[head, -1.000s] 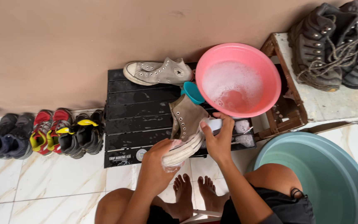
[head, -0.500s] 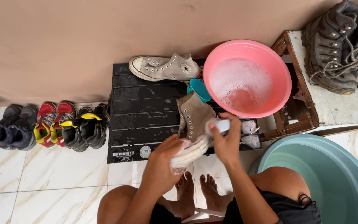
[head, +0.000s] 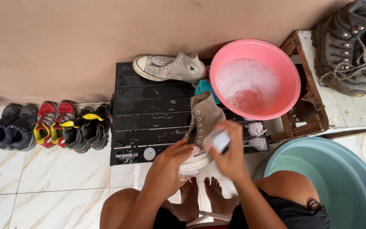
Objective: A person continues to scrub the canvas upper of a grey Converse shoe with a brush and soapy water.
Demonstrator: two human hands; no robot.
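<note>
The person sits low over the tiled floor, bare feet showing between the knees. The left hand is wrapped around the toe end of a grey high-top sneaker, fingers closed on its soapy white sole, holding it tilted with the ankle end pointing away toward the wall. The right hand is clenched around a small white brush, pressed against the side of the shoe near its sole; the bristles are hidden, so I cannot tell exactly where they touch.

The shoe hangs above a black slatted mat, wet and spotted with foam. Its partner, a second grey sneaker, lies on its side at the far edge of the mat by the wall. Just beside it stands a pink basin with foamy water, and a small teal object peeks out between basin and shoe. A large pale green tub sits near the right knee. 2 heavy dark boots rest on a white ledge further right. Along the wall on the left is a row of small shoes, dark blue, red and black with yellow
</note>
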